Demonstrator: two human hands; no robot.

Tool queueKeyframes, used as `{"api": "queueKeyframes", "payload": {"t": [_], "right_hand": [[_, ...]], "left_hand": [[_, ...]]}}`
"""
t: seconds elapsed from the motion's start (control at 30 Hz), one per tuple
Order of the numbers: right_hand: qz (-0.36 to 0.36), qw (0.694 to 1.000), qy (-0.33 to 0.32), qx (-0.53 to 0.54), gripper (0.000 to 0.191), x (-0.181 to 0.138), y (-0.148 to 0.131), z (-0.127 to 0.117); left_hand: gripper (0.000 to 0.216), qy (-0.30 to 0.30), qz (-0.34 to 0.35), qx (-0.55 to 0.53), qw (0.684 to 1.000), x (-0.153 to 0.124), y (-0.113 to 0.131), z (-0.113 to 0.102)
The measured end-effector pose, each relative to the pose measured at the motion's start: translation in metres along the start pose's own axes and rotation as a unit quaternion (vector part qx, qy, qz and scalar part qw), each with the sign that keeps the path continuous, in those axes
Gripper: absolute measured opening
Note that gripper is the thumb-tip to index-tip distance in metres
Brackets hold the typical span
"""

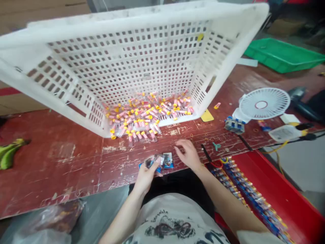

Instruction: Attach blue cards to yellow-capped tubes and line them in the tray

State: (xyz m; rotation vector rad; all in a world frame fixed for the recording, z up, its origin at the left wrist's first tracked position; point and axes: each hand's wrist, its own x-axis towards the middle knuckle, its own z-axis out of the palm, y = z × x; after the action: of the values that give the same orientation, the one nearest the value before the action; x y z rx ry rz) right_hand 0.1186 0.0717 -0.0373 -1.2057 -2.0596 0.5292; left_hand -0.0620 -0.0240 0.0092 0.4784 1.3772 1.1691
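Observation:
My left hand [146,177] is closed on several small blue-and-dark packets [157,160], its thumb lying across the top. One more such packet [168,160] lies flat on the table just right of that hand. My right hand [188,154] rests low over the table's near side, fingers loosely bent and thumb apart, with nothing visible in it. Ahead of both hands, a white plastic crate [122,64] is tipped on its side with its opening toward me. Many pink tubes with yellow caps [149,113], some in clear wrappers, fill its lower part and spill onto the table.
On the right of the worn red table [76,159] are a white fan [264,103], a bundle of blue packets [235,125], a power strip [285,133] and a green tray [284,56]. Green bananas [8,154] lie far left. A red bin [274,189] holds rows of packets.

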Motion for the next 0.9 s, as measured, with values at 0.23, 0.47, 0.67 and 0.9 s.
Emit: {"api": "queueKeyframes", "payload": {"t": [0.23, 0.47, 0.67, 0.9], "right_hand": [[0.080, 0.989, -0.127, -0.010, 0.036, 0.092, -0.060, 0.085], [0.121, 0.916, -0.103, 0.368, 0.046, 0.065, -0.066, 0.027], [0.051, 0.923, -0.077, 0.373, 0.037, 0.046, -0.086, -0.013], [0.072, 0.906, -0.174, 0.378, 0.027, 0.045, -0.074, -0.001]], "left_hand": [[0.037, 0.021, -0.050, -0.088, 0.995, -0.009, 0.018, -0.021], [0.037, 0.009, -0.062, -0.090, 0.994, 0.000, 0.016, -0.020], [0.042, 0.003, -0.038, -0.088, 0.995, 0.006, 0.015, -0.010], [0.040, -0.015, -0.036, -0.101, 0.994, 0.006, 0.017, -0.005]]}}
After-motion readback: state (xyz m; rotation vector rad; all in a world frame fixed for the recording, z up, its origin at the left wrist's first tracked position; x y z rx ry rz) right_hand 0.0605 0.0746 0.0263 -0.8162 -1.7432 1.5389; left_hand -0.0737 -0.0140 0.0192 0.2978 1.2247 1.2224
